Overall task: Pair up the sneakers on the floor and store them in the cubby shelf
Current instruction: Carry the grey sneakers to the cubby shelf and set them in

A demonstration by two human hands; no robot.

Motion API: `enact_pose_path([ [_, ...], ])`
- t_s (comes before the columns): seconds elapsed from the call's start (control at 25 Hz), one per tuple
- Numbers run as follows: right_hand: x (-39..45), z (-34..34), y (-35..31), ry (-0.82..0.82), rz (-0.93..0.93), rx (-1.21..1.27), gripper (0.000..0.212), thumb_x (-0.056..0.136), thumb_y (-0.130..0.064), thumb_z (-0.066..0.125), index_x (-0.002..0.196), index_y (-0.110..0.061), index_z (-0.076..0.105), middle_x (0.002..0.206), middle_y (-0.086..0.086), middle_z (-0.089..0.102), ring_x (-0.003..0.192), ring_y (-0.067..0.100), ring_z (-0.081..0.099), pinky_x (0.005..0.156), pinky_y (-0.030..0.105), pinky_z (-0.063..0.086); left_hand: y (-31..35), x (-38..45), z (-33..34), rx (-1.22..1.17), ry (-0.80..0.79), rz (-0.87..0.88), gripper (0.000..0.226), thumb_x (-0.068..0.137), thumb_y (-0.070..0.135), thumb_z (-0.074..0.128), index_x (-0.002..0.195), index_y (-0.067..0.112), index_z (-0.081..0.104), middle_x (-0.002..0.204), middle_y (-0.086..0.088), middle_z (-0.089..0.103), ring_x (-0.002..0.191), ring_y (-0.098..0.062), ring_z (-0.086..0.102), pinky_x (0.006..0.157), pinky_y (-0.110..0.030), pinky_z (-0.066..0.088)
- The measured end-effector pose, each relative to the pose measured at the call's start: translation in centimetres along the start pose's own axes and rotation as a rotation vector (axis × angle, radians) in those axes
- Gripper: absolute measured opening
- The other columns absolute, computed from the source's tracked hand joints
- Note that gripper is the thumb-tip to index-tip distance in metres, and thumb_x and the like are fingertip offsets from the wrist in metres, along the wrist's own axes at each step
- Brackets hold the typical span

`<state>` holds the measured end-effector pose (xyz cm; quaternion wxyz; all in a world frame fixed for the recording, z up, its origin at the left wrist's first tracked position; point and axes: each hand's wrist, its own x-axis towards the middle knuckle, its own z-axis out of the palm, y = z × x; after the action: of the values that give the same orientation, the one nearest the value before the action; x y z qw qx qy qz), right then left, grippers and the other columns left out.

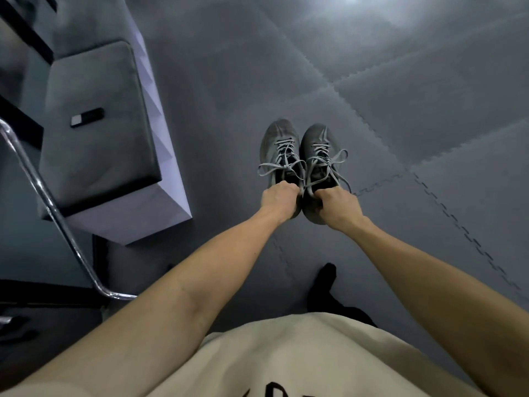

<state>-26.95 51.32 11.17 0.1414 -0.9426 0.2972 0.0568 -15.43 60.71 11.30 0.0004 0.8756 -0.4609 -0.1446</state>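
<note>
Holding a pair of grey sneakers side by side, I grip one in each hand at the heel end. My left hand [279, 197] curls its fingers over the back collar of the left sneaker [279, 144]; my right hand [337, 204] curls into the collar of the right sneaker [317, 147]. Both grips are closed tight on the shoes, nothing else held. The two sneakers touch along their inner sides, toes pointing away from my hands, soles facing down toward the grey foam floor mat [415, 96]. Whether the soles rest on the mat or hang just above it cannot be told. Loose grey laces [335, 163] spill sideways just ahead of my knuckles. Well to the left of my left hand stands a white block [169, 173] with a grey cushion [94, 133] on top; a small dark gadget [87, 117] lies on the cushion. A chrome tube [54, 213] runs beside it. Below my forearms shows my pale shirt [300, 359].
</note>
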Motion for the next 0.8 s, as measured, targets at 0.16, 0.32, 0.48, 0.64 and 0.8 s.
enact_pose_path([
  [0.16,9.1,-4.3,4.2,-0.027,-0.079,-0.005,0.019,0.083,-0.007,0.051,0.094,-0.014,0.065,0.096,0.012,0.065,0.093,0.036,0.062,0.066,0.034,0.042,1.8,9.3,-3.4,-0.031,0.019,-0.074,0.019,0.093,0.014,0.055,0.106,0.015,0.069,0.107,-0.010,0.066,0.099,-0.033,0.064,0.077,-0.039,0.049],
  [0.32,18.0,-8.1,7.4,-0.052,-0.147,-0.025,0.021,0.085,-0.007,0.051,0.098,-0.014,0.065,0.098,0.013,0.066,0.093,0.036,0.062,0.065,0.033,0.041,2.5,17.7,-6.5,-0.060,0.035,-0.143,0.017,0.093,0.015,0.054,0.103,0.015,0.068,0.104,-0.010,0.066,0.098,-0.033,0.064,0.077,-0.040,0.050],
  [0.48,26.5,-10.1,9.4,-0.059,-0.170,-0.042,0.020,0.084,-0.007,0.051,0.097,-0.014,0.065,0.099,0.013,0.065,0.093,0.035,0.063,0.065,0.033,0.040,1.8,26.0,-8.5,-0.043,0.039,-0.162,0.017,0.092,0.012,0.053,0.101,0.014,0.067,0.104,-0.011,0.066,0.097,-0.034,0.064,0.076,-0.039,0.050],
  [0.64,37.1,-11.9,10.9,-0.065,-0.170,-0.047,0.022,0.083,-0.005,0.051,0.096,-0.016,0.065,0.098,0.012,0.066,0.093,0.036,0.063,0.066,0.035,0.043,-0.3,36.1,-10.8,-0.063,0.027,-0.165,0.017,0.092,0.011,0.053,0.102,0.014,0.067,0.104,-0.011,0.065,0.098,-0.034,0.064,0.075,-0.039,0.048],
  [0.8,46.8,-14.1,11.4,-0.062,-0.158,-0.042,0.021,0.083,-0.009,0.055,0.096,-0.022,0.066,0.096,0.009,0.066,0.089,0.034,0.063,0.067,0.036,0.048,-2.9,45.0,-14.1,-0.071,0.027,-0.140,0.018,0.093,0.012,0.052,0.103,0.012,0.067,0.106,-0.012,0.065,0.100,-0.035,0.063,0.077,-0.039,0.048],
])
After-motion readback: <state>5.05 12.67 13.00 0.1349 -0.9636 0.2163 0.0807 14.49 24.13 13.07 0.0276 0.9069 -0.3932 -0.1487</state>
